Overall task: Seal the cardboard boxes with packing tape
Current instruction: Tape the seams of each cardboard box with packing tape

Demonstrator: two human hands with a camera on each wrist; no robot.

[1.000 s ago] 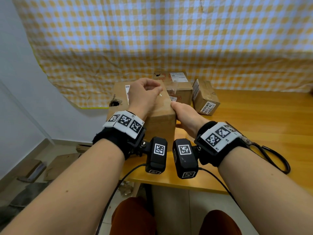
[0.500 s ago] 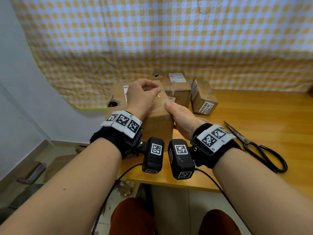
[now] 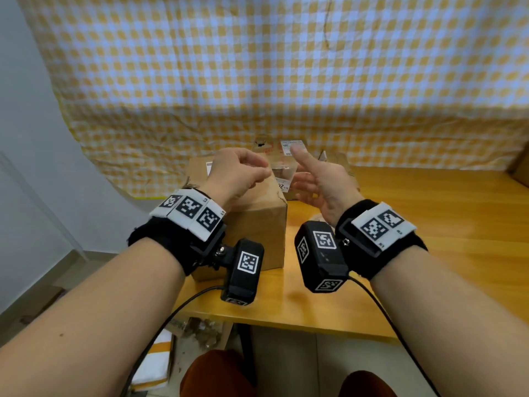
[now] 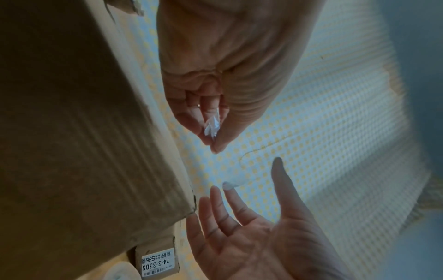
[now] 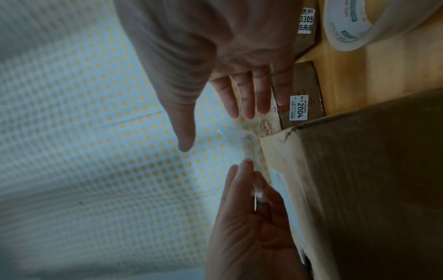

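The head view looks forward and down from above both forearms, across the tabletop (image 3: 429,219) toward the checked cloth (image 3: 286,81). Each wrist view sits close under its own palm, rolled sideways, facing the fingers. All three share the large cardboard box (image 3: 257,224) and both hands.

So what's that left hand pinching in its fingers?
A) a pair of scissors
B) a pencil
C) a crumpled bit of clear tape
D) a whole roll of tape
C: the left wrist view shows the left hand with thumb and fingertips closed on a small crumpled bit of clear tape, next to the big cardboard box.
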